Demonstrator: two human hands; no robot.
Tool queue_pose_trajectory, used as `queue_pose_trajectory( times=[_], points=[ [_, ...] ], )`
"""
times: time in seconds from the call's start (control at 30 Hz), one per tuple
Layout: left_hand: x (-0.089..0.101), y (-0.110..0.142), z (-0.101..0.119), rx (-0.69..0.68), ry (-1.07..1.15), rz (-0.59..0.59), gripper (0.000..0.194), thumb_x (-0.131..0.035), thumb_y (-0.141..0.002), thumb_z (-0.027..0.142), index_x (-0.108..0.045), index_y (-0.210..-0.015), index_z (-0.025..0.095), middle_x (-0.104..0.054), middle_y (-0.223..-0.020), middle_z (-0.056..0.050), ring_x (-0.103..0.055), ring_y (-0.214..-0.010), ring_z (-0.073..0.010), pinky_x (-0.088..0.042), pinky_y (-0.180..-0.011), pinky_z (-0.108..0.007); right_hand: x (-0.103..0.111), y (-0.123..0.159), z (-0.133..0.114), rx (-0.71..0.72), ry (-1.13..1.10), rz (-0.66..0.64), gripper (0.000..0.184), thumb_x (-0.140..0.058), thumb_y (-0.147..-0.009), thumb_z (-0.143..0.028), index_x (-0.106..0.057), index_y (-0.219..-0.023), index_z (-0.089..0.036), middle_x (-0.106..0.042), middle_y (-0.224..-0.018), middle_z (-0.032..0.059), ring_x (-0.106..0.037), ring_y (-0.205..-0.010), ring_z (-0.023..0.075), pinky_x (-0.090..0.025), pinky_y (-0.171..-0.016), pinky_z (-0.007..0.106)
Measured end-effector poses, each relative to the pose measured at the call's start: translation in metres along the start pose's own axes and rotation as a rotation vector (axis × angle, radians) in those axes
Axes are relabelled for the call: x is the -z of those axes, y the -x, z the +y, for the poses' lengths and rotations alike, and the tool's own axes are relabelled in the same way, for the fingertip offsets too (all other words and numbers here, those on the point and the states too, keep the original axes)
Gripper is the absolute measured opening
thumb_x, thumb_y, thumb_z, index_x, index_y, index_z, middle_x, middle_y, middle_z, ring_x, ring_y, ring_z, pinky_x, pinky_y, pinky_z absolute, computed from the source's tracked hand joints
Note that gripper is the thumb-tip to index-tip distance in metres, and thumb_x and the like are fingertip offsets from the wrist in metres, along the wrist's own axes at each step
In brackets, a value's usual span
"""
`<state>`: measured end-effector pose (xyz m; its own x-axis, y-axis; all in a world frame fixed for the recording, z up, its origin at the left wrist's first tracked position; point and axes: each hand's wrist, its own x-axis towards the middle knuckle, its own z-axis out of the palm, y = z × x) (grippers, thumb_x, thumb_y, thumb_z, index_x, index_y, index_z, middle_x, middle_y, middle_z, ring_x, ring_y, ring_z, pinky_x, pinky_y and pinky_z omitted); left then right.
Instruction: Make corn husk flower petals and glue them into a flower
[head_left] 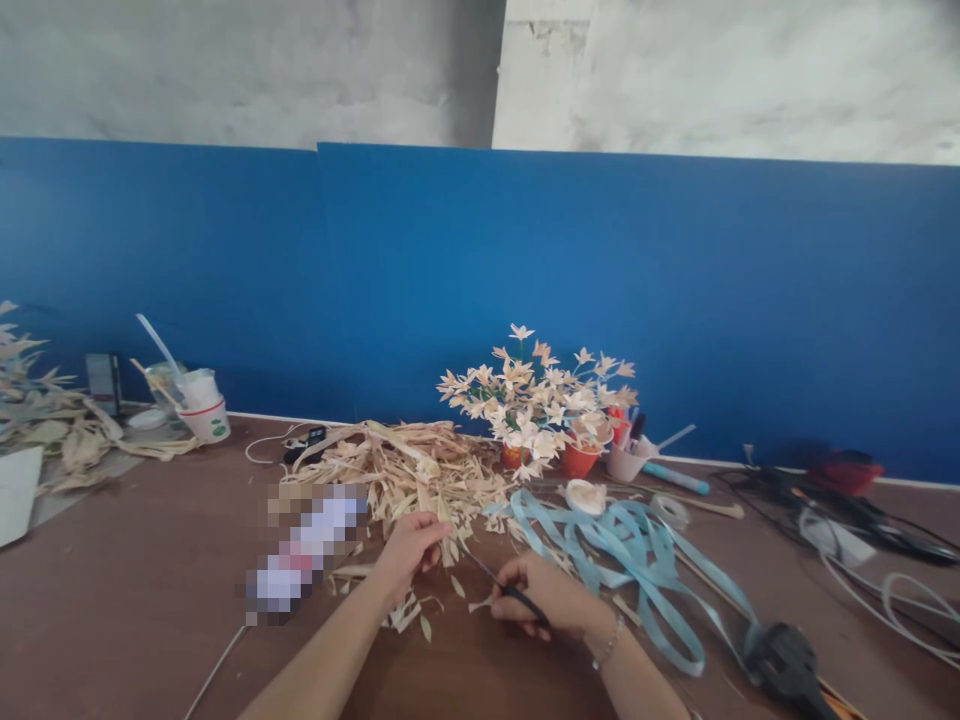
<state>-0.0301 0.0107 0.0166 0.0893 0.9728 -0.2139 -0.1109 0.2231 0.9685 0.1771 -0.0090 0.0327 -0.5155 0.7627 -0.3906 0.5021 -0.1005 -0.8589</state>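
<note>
My left hand [409, 548] pinches a pale dried leaf strip [448, 546] at the near edge of a heap of dried husk strips [405, 468] on the brown table. My right hand [541, 594] is closed round the black handles of scissors [501, 584], whose blades point left toward the strip. Small cut pieces [411, 612] lie on the table under both hands. Just beyond stands a bunch of cream husk flowers [536, 392] in an orange pot [578, 460].
Light blue ribbon [637, 550] loops to the right, with tape rolls [586, 496] and a black glue gun [787, 664]. Cables [862, 530] lie far right. White cups [204, 405] and more husks [67, 430] sit far left. A blue board [480, 290] backs the table.
</note>
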Motion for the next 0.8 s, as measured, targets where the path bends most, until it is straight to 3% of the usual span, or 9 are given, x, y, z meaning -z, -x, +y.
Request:
queue_pose_trajectory(
  times=[0.33,0.57,0.67,0.8],
  points=[
    [0.000,0.000,0.001,0.000,0.021,0.016,0.032,-0.067,-0.059,0.039,-0.044,-0.051,0.017,-0.040,-0.034,0.008,-0.032,-0.032,-0.0039,-0.017,-0.034,-0.017,0.001,-0.003,0.007,0.013,-0.023,-0.012,0.015,-0.061,-0.065,-0.031,-0.062,-0.071,-0.017,-0.050,-0.043,-0.0067,-0.038,-0.031,0.0048,-0.030,-0.032,0.015],
    [0.000,-0.001,-0.002,-0.005,0.048,0.120,0.033,-0.070,-0.057,0.042,-0.046,-0.058,0.018,-0.042,-0.036,0.008,-0.032,-0.031,-0.0040,-0.012,-0.032,-0.016,0.003,-0.004,0.007,0.096,-0.169,-0.045,0.024,-0.064,-0.066,-0.036,-0.057,-0.076,-0.015,-0.052,-0.047,-0.0057,-0.045,-0.038,0.0069,-0.037,-0.037,0.017],
    [-0.005,0.000,-0.005,-0.008,0.020,0.103,0.035,-0.069,-0.059,0.044,-0.046,-0.059,0.018,-0.043,-0.033,0.008,-0.028,-0.029,-0.0031,-0.011,-0.032,-0.016,-0.004,-0.009,0.004,0.221,-0.223,0.102,0.024,-0.064,-0.067,-0.036,-0.054,-0.076,-0.017,-0.053,-0.053,-0.0048,-0.048,-0.045,0.0084,-0.040,-0.043,0.019],
    [-0.012,0.003,-0.009,-0.018,0.001,0.015,0.033,-0.068,-0.061,0.044,-0.051,-0.066,0.016,-0.044,-0.033,0.008,-0.026,-0.028,-0.0031,-0.012,-0.032,-0.017,-0.021,-0.021,-0.001,0.403,-0.211,0.460,0.027,-0.070,-0.062,-0.032,-0.049,-0.075,-0.019,-0.052,-0.064,-0.0042,-0.050,-0.059,0.0114,-0.043,-0.057,0.023]
  ],
)
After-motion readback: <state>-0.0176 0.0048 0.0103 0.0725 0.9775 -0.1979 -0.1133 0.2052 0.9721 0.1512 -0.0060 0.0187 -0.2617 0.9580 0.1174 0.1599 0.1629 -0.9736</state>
